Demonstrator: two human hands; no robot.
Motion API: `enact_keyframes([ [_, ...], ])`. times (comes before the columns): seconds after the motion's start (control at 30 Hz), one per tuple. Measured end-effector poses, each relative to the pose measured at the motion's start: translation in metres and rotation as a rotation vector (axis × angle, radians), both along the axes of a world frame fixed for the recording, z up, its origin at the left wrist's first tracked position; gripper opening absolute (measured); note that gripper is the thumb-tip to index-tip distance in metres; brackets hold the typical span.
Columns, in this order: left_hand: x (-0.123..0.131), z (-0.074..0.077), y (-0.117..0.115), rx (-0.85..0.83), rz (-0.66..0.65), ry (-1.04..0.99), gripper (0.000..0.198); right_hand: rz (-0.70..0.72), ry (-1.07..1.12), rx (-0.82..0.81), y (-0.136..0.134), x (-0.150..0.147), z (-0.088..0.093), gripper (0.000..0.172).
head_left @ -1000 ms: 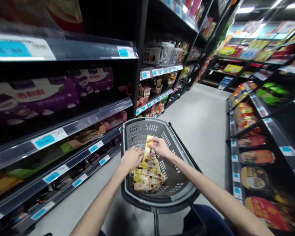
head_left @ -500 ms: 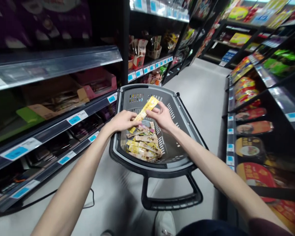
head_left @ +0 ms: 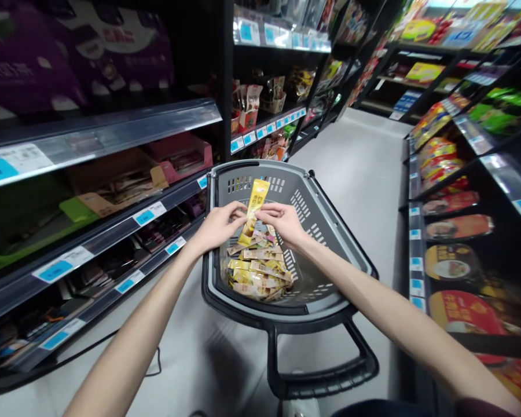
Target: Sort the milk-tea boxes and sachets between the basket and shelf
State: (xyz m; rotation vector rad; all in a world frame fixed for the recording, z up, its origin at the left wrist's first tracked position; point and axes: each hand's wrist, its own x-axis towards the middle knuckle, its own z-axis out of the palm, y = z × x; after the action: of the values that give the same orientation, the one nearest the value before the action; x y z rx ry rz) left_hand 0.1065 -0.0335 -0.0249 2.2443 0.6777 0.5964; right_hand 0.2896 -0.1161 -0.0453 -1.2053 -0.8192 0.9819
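Note:
A long yellow stick packet [head_left: 257,196] with printed characters stands nearly upright over the basket. My right hand [head_left: 284,223] pinches its right side between thumb and fingers. At its left edge, my left hand [head_left: 223,226] is closed with the fingertips against the packet; their exact grip is partly hidden. Beneath both hands is a grey shopping basket [head_left: 330,240] with slotted walls and a black handle [head_left: 325,385] folded toward me. Several yellow and beige stick packets [head_left: 260,275] lie in a pile on the basket's left side.
On the left, shelves [head_left: 156,136] with blue price tags hold open boxes, among them a pink box [head_left: 186,156]. Racks of packaged food, including a red round package [head_left: 464,313], line the right side. Pale floor [head_left: 356,150] runs between them. A black cable [head_left: 91,347] lies at lower left.
The yellow packet has turned from slanting to nearly upright. My left hand has shifted up along its left edge. The basket sits slightly lower and farther right in view.

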Motion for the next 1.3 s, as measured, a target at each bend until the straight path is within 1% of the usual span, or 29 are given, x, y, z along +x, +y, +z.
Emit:
enact_keyframes([
  [0.07,-0.001,0.001,-0.001,-0.055,0.003,-0.042,0.026,-0.013,0.043,-0.037,-0.008,-0.003,0.001,0.046],
  [0.17,0.000,0.003,0.000,-0.040,-0.038,0.012,0.025,-0.014,0.118,-0.092,-0.016,-0.007,0.001,0.045],
  [0.27,0.003,0.004,0.002,-0.035,-0.069,0.055,0.025,0.002,0.143,-0.118,-0.020,-0.008,0.001,0.043],
  [0.33,0.003,0.004,0.004,-0.039,-0.082,0.070,0.024,0.044,0.149,-0.120,-0.021,-0.008,0.000,0.044],
  [0.47,0.003,0.006,0.003,-0.057,-0.085,0.062,0.023,0.137,0.161,-0.120,-0.020,-0.007,-0.003,0.053],
  [0.7,0.001,0.008,-0.001,-0.135,-0.080,0.036,0.028,0.074,0.114,-0.124,-0.021,-0.005,-0.001,0.051],
  [0.77,0.000,0.008,-0.002,-0.122,-0.083,0.038,0.032,0.062,0.091,-0.132,-0.022,-0.004,0.001,0.049],
  [0.87,-0.001,0.009,-0.003,-0.093,-0.080,0.055,0.034,0.084,0.081,-0.131,-0.023,-0.004,0.004,0.045],
  [1.03,0.001,0.011,-0.003,-0.065,-0.091,0.102,0.031,0.087,0.062,-0.149,-0.024,-0.005,0.005,0.037],
  [1.3,0.001,0.013,-0.004,-0.031,-0.096,0.146,0.029,0.074,0.004,-0.123,-0.022,-0.005,0.003,0.042],
])
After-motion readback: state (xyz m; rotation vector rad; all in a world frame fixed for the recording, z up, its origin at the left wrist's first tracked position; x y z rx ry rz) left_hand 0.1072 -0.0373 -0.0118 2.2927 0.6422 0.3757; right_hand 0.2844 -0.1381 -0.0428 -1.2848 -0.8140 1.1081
